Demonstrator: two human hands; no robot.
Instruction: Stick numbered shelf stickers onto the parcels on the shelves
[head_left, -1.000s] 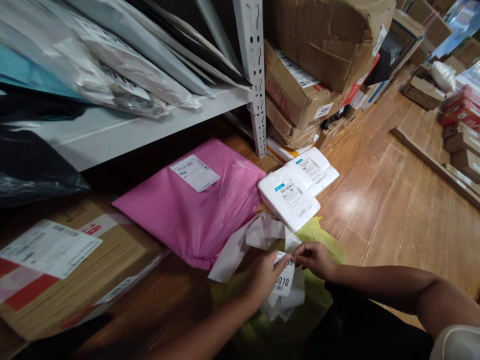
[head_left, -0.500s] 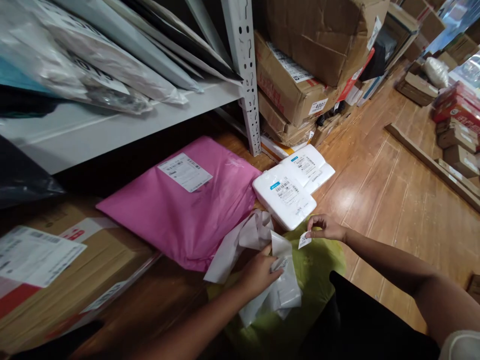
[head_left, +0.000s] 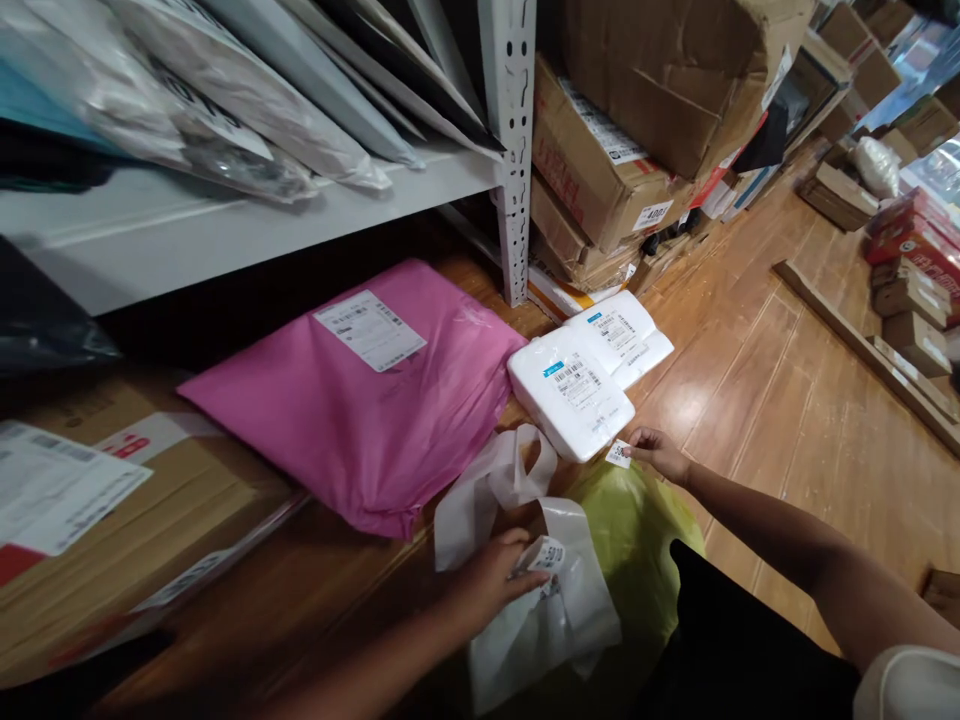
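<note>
My right hand (head_left: 658,452) pinches a small white label (head_left: 617,454) with a printed number, beside the lower edge of the nearer white package (head_left: 571,395). My left hand (head_left: 495,578) is closed on a curling white label strip (head_left: 577,600); a numbered label shows by its fingers. Under the strip and my right hand lies a yellow-green plastic bag (head_left: 637,540). A second white package (head_left: 622,338) lies partly beneath the first, both with printed barcode labels. To their left rests a pink plastic parcel (head_left: 375,400) with a white shipping label.
A grey metal shelf (head_left: 300,235) holding bagged parcels overhangs the pink parcel. Its perforated post (head_left: 516,150) stands beside stacked cardboard boxes (head_left: 622,180). A taped carton (head_left: 202,500) sits at the left. On the wooden floor (head_left: 750,400), a long wooden bar (head_left: 862,345) lies near more boxes.
My right hand with its label has shifted slightly up and right, toward the white package's edge. My left hand has lowered and the label strip has spread, showing a numbered label.
</note>
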